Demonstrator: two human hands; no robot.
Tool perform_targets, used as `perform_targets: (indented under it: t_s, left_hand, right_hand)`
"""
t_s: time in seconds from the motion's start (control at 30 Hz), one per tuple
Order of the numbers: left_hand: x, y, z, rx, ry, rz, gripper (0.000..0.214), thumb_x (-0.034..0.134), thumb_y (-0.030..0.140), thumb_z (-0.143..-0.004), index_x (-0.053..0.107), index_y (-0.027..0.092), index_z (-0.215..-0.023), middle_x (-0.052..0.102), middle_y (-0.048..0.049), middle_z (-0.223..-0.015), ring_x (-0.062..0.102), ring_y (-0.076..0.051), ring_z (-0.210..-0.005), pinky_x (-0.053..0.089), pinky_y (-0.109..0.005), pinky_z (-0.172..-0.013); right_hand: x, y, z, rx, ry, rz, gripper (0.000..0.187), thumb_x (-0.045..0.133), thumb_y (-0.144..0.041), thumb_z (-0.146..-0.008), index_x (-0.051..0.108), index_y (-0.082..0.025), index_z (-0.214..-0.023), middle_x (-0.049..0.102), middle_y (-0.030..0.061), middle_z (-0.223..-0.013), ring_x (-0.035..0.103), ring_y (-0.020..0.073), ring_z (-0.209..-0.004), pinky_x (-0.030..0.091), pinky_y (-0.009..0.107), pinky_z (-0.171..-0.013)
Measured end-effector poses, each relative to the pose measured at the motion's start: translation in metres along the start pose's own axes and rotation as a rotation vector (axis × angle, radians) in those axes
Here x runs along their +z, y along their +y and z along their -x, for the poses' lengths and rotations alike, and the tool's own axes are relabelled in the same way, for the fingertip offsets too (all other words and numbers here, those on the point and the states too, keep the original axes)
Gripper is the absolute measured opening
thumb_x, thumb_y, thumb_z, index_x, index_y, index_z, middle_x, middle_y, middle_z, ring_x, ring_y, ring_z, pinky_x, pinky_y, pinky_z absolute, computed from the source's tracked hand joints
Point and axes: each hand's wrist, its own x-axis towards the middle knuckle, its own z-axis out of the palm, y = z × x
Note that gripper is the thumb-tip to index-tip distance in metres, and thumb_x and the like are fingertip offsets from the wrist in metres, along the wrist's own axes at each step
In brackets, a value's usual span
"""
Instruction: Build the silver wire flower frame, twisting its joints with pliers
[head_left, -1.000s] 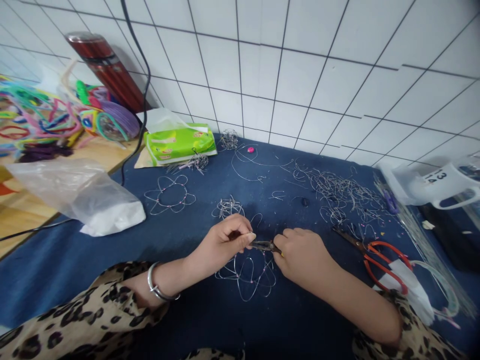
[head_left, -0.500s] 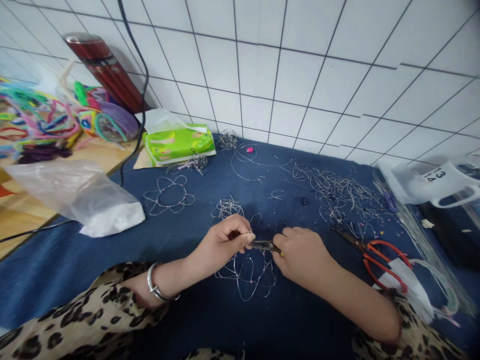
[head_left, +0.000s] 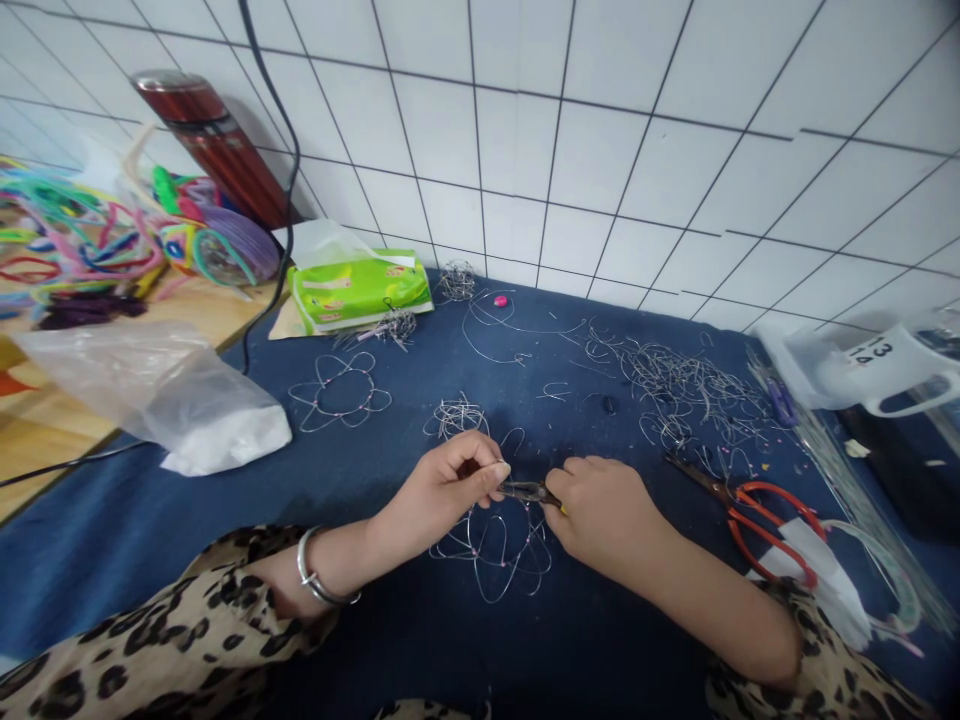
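My right hand (head_left: 598, 500) is closed round the handles of a pair of pliers (head_left: 526, 490), whose jaws point left. Between thumb and fingers, my left hand (head_left: 465, 480) pinches a thin piece of wire (head_left: 514, 438) right at the plier tips. What exactly the jaws grip is too small to tell. Just below both hands lies a flower-shaped wire frame (head_left: 495, 590) with small pink beads. A second wire flower (head_left: 346, 392) rests flat to the left. Behind my left hand sits a small heap of bent wires (head_left: 459, 415).
Loose wire pieces (head_left: 690, 385) spread across the blue cloth (head_left: 360, 620) at right, beside orange-handled scissors (head_left: 780, 530). At left are a plastic bag (head_left: 217, 420), a green tissue pack (head_left: 360, 292) and a red thermos (head_left: 217, 145). A white jug (head_left: 862, 365) stands far right.
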Motion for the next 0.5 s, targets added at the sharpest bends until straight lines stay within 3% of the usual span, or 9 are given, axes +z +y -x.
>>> perform_targets:
  t_s: [0.5]
  left_hand:
    - [0.0003, 0.0038, 0.0008, 0.006, 0.024, -0.062, 0.017, 0.053, 0.025, -0.085, 0.05, 0.014, -0.072, 0.056, -0.0013, -0.075, 0.054, -0.009, -0.06, 0.049, -0.023, -0.056]
  right_hand:
    - [-0.0036, -0.0027, 0.0005, 0.011, -0.047, 0.006, 0.019, 0.042, -0.028, -0.084, 0.058, -0.02, -0.079, 0.061, 0.0036, -0.077, 0.055, 0.0166, -0.07, 0.036, 0.028, -0.061]
